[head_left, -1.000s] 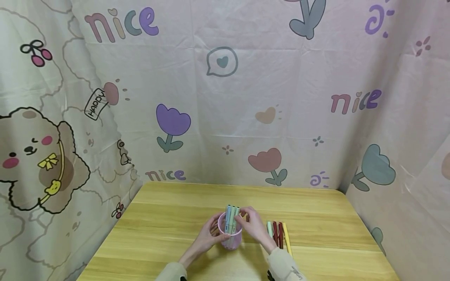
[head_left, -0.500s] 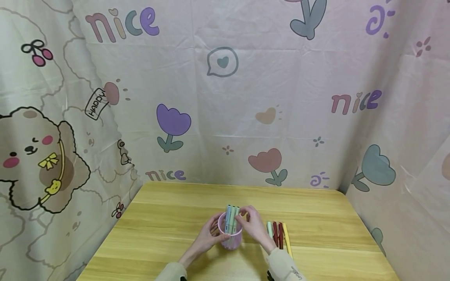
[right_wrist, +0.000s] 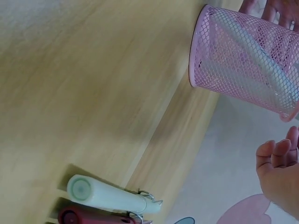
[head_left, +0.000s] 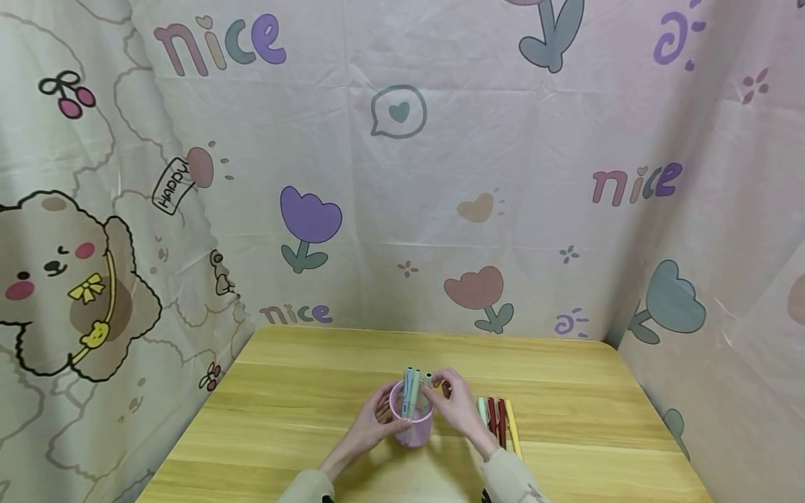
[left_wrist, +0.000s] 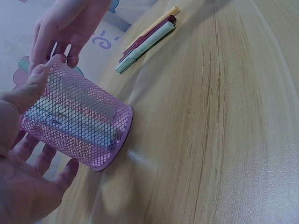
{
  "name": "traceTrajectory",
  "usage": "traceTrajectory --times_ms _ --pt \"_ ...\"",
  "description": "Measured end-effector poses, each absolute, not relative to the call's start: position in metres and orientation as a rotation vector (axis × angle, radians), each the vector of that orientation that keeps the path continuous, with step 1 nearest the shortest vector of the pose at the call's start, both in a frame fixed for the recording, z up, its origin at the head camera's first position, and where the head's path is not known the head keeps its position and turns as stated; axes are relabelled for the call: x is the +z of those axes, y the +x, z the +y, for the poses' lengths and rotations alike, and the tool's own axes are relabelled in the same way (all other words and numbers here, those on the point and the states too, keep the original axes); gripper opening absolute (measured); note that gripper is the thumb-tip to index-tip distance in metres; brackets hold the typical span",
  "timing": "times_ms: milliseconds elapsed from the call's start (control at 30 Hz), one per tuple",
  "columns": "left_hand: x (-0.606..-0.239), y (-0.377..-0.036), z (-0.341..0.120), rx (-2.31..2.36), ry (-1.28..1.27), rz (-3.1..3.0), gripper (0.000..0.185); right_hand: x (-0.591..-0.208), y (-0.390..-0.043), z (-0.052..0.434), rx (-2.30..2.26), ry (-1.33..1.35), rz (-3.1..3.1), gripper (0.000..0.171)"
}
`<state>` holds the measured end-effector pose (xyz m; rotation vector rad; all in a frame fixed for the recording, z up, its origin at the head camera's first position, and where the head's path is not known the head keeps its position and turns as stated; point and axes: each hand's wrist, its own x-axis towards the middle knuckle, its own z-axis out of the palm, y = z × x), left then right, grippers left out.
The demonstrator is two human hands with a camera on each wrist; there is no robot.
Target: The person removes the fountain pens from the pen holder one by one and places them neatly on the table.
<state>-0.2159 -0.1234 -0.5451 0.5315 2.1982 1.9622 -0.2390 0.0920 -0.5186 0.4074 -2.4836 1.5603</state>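
A pink mesh pen cup (head_left: 415, 434) stands upright on the table, with three pens showing above its rim. My left hand (head_left: 375, 423) grips the cup from the left, thumb at the front of the rim and fingers behind. A blue pen (head_left: 407, 390) and a pale green pen (head_left: 415, 392) lean together at the left inside. Another green pen (head_left: 428, 379) stands apart at the right side, between the thumb and fingers of my right hand (head_left: 454, 402), which pinches it near the top. In the right wrist view the hand's curled fingertips (right_wrist: 280, 151) are near the rim; this pen is hidden there.
Right of the cup several pens lie side by side: a light green pen (head_left: 482, 409), dark red pens (head_left: 502, 419) and a yellow pen (head_left: 513, 429). The wooden table (head_left: 302, 391) ends at a printed cloth backdrop (head_left: 402, 209) behind and at the sides.
The rightmost green pen has parted from the other two, shifting right and slightly down inside the cup. My right hand has turned slightly; my left hand and the cup stay put.
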Motion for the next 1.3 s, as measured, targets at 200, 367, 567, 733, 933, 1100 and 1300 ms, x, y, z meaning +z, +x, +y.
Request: traceTrajectory --times_ms 200,367,567,733,933,1100,1300 --pt "-0.544 -0.215 -0.123 1.949 0.529 2.213 0.082 -0.519 -0.235 0.095 1.614 0.407 -2.431 0.016" --pt "-0.544 -0.215 -0.123 1.95 0.525 2.218 0.083 -0.515 -0.232 0.097 1.66 0.422 -2.387 0.017" --pt "-0.545 -0.216 -0.123 1.953 0.525 2.216 0.084 -0.51 -0.229 0.097 1.741 0.386 -2.372 0.014" --pt "-0.544 -0.216 -0.124 1.949 0.531 2.214 0.084 -0.508 -0.226 0.098 1.784 0.374 -2.325 0.019" --pt "-0.544 -0.216 -0.123 1.946 0.537 2.222 0.083 -0.506 -0.224 0.101 1.831 0.437 -2.227 0.02" --pt "-0.543 -0.215 -0.123 1.939 0.526 2.227 0.083 -0.501 -0.222 0.104 1.95 0.454 -2.147 0.024" --pt "-0.542 -0.214 -0.123 1.928 0.522 2.233 0.084 -0.498 -0.223 0.111 1.98 0.487 -2.048 0.024"
